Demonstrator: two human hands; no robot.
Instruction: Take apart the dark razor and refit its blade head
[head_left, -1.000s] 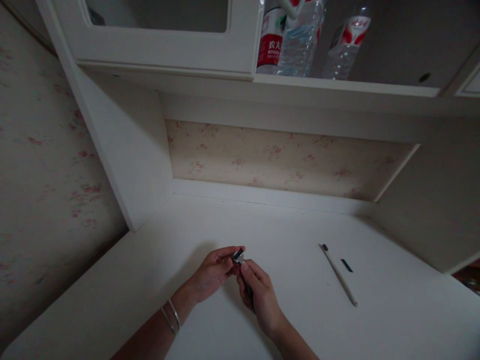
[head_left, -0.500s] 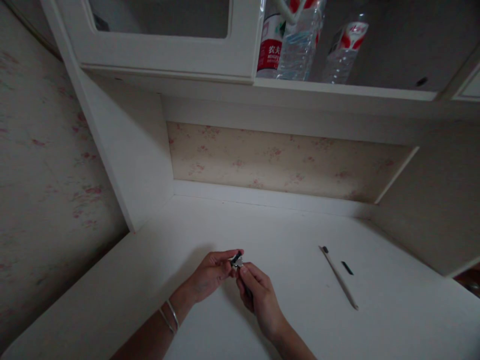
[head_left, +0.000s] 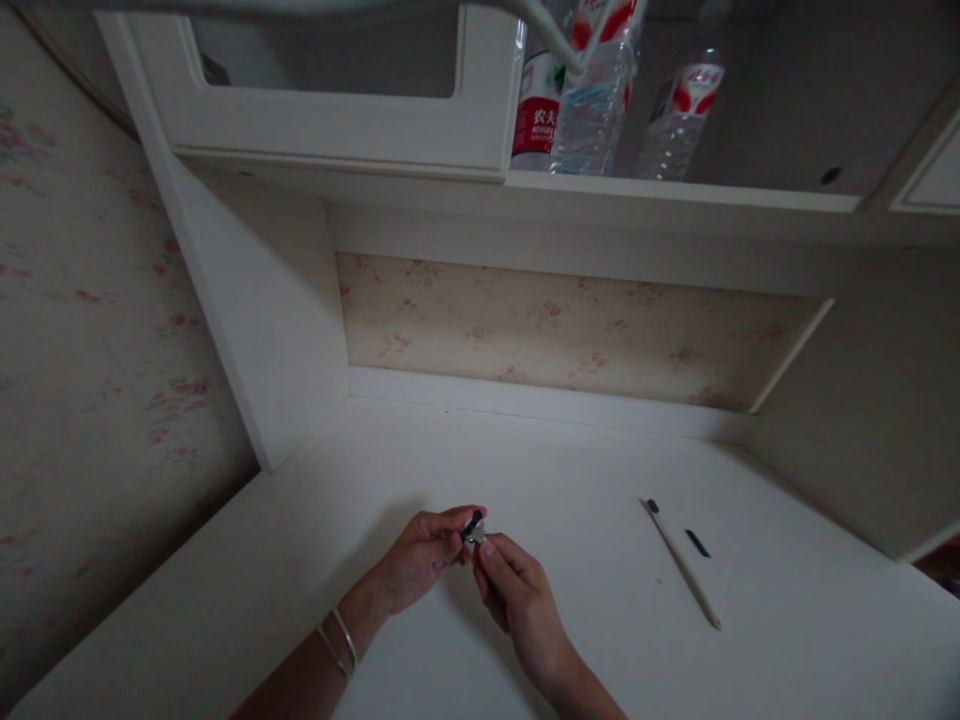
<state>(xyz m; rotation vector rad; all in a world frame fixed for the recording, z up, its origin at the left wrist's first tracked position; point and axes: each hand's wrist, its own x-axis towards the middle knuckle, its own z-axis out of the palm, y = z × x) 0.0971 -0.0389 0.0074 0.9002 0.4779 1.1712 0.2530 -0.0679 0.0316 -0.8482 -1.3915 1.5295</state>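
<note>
Over the white desk my two hands meet at a small tool with a shiny silver head and dark parts; its exact kind is too small to make out. My left hand, with two bangles at the wrist, pinches the dark end of that head between thumb and fingers. Wrapped around a dark handle, my right hand has its thumb up against the silver part. Most of the handle is hidden in the palm.
To the right lie a pale slim stick with a dark tip and a short dark strip. Plastic bottles stand on the open shelf above the white desk. A pale curved bar crosses the top.
The view has shifted slightly, so the scene sits a little lower and more of the pale bar shows. Both hands keep their grip, with only slight finger movement.
</note>
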